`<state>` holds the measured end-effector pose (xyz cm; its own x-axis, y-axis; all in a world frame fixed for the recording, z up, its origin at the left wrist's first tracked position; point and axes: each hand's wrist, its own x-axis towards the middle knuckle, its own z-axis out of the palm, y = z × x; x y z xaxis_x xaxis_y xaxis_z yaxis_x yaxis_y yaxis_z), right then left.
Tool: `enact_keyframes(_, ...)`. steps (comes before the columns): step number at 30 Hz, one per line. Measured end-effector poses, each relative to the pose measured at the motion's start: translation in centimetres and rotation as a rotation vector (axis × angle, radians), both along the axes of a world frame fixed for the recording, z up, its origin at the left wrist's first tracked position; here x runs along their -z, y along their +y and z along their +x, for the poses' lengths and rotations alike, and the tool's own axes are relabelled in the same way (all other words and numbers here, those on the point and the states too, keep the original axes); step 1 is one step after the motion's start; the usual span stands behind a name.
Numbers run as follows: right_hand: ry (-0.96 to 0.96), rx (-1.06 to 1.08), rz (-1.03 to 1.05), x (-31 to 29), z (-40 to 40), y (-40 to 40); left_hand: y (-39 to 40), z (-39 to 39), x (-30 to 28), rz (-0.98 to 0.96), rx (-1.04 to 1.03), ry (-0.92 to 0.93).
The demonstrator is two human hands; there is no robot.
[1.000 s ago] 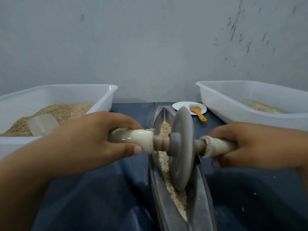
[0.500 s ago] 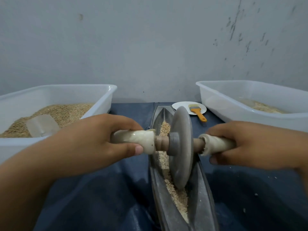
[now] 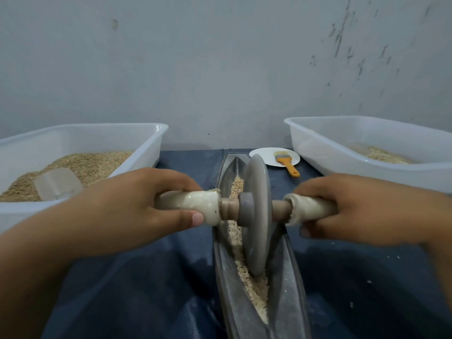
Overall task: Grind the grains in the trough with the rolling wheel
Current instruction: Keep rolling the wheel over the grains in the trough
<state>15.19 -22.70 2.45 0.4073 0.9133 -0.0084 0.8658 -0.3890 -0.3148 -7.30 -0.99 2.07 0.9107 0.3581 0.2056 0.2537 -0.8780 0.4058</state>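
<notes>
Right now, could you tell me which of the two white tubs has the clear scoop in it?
The left tub, beside the left hand: a scoop lies on its grain. The right tub holds only grain.

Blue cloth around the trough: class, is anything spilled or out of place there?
Yes. A few pale specks lie scattered on the blue cloth right of the trough, outside it, likely stray grain bits.

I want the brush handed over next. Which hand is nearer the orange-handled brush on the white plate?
Right. The right hand grips the wheel's handle just in front of the brush; the left hand grips the opposite handle, across the rolling wheel from it.
</notes>
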Motion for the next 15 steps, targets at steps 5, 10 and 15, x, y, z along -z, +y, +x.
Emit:
enact_keyframes(5,-0.013,0.000,0.016,0.2,-0.1,0.4,0.2,0.1,0.1,0.035,-0.011,-0.014)
enact_keyframes(10,-0.272,0.107,0.229,2.1,0.2,2.7,-0.2,1.6,1.6,0.125,-0.158,-0.078)
enact_keyframes(15,-0.002,0.004,0.048,0.5,0.7,0.5,-0.3,0.4,0.2,0.046,-0.063,-0.024)
